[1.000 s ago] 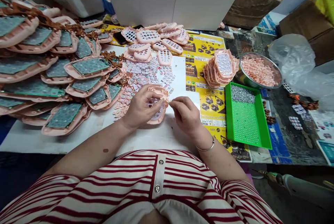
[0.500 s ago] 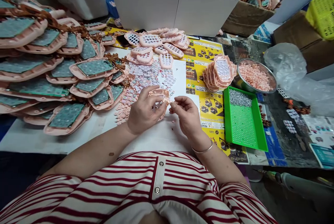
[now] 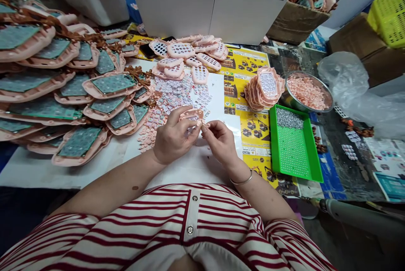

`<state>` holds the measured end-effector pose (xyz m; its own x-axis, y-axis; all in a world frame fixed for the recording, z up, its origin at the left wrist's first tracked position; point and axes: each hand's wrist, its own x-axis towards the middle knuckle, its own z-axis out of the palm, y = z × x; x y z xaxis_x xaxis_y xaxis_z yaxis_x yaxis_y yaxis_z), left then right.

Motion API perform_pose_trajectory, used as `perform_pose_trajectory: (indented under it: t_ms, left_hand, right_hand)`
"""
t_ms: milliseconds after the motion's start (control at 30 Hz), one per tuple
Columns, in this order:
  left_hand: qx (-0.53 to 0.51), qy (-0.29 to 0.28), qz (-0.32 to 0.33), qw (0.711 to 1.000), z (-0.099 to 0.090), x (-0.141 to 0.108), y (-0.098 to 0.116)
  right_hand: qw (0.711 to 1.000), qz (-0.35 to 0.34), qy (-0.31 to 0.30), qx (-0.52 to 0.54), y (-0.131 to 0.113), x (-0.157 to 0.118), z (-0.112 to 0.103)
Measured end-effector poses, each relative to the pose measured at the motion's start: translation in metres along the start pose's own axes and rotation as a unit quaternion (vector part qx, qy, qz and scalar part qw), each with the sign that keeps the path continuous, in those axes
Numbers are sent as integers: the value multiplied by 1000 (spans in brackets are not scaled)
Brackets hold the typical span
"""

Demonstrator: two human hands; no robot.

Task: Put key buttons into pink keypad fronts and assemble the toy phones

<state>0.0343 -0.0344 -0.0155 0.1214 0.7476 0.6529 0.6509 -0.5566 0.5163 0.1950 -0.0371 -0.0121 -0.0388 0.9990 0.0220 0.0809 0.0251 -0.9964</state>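
My left hand (image 3: 175,137) is closed around a pink plastic toy shell (image 3: 193,114), holding it above the white sheet; the fingers cover much of it. At the shell's right edge, my right hand (image 3: 220,141) pinches with thumb and forefinger. What lies in that pinch is too small to name. Just beyond both hands spread many small printed key pieces (image 3: 177,94), with round pink pieces (image 3: 148,136) to the left. Behind them lie several pink shells with rows of holes (image 3: 181,49).
Stacked pink shells with green circuit boards (image 3: 80,142) fill the left. To the right are a pile of pink shells (image 3: 268,82), a metal bowl of pink pieces (image 3: 330,101) and a green tray (image 3: 297,153) holding small screws. A large carton (image 3: 202,5) stands behind.
My right hand has moved slightly left, so its fingertips now meet the shell's edge. The shell in my left hand is tilted flatter. The whole view has shifted a little.
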Motion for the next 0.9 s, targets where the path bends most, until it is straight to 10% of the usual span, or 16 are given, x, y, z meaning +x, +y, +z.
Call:
perform_pose_trajectory:
  t_ms: [600,800,900]
  left_hand:
    - [-115,49,-108,986,3,18,-36]
    - [-179,44,-95,978,-12,25,-43]
    - [-305,35,-191,932,-15,29,-43]
  right_hand:
    - [993,60,63,78,-10,24,-51]
    - [964,151,-119,-182,-11,32,-69]
    - [929,110,-43,-351,-3,34,-71]
